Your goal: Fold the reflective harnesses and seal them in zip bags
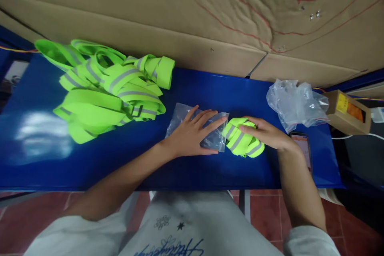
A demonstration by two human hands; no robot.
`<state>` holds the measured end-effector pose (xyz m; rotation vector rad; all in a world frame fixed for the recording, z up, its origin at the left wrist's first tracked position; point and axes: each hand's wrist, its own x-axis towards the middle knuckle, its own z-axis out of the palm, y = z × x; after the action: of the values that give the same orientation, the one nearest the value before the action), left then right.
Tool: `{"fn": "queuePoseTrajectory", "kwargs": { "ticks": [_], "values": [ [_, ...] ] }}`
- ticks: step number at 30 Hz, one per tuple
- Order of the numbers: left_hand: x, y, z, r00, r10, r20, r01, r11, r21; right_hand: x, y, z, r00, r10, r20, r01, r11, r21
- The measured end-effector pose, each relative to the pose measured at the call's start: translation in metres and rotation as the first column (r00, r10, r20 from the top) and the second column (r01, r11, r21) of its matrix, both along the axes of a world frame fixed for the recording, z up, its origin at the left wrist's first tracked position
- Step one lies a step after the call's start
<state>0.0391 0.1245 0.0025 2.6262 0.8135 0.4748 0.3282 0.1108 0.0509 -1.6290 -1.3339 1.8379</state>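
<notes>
My left hand [195,134] lies with fingers spread over a clear plastic bag [179,115] that is flat on the blue table. The bag's open-looking right edge meets a folded bundle of neon yellow reflective strap [238,138] with grey stripes. Around the back and right side of that bundle my right hand [264,131] is closed, thumb on top. Whether the bundle's left end sits inside the bag's mouth or just beside it, I cannot tell. A large loose heap of the same reflective straps [111,84], with a black buckle showing, lies to the left.
A pile of clear plastic bags [295,102] lies at the back right, beside a cardboard box [345,114] with a yellow label. A phone [302,148] rests near my right forearm. Brown cardboard [150,36] walls off the back of the blue table [192,176].
</notes>
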Motion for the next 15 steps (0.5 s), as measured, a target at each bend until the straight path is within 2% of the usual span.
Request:
{"fn": "queuePoseTrajectory", "kwargs": {
  "ticks": [3,6,12,15],
  "values": [
    [0.001,-0.003,-0.002,0.999,-0.013,0.037,0.013,1.000,0.008,-0.007,0.003,-0.002,0.999,-0.027,-0.020,0.026,1.000,-0.005],
    [0.003,-0.004,-0.005,0.999,-0.031,0.015,0.031,0.999,0.014,-0.018,0.003,-0.008,0.999,-0.018,-0.028,0.020,0.998,0.058],
    [-0.001,-0.003,-0.009,0.999,-0.039,0.023,0.039,0.999,-0.007,-0.022,0.000,-0.018,0.983,0.181,-0.018,-0.180,0.982,0.063],
    [-0.002,-0.004,-0.008,0.996,-0.086,0.008,0.085,0.996,0.012,-0.023,-0.002,-0.021,0.991,0.132,0.032,-0.135,0.983,0.120]
  ]
}}
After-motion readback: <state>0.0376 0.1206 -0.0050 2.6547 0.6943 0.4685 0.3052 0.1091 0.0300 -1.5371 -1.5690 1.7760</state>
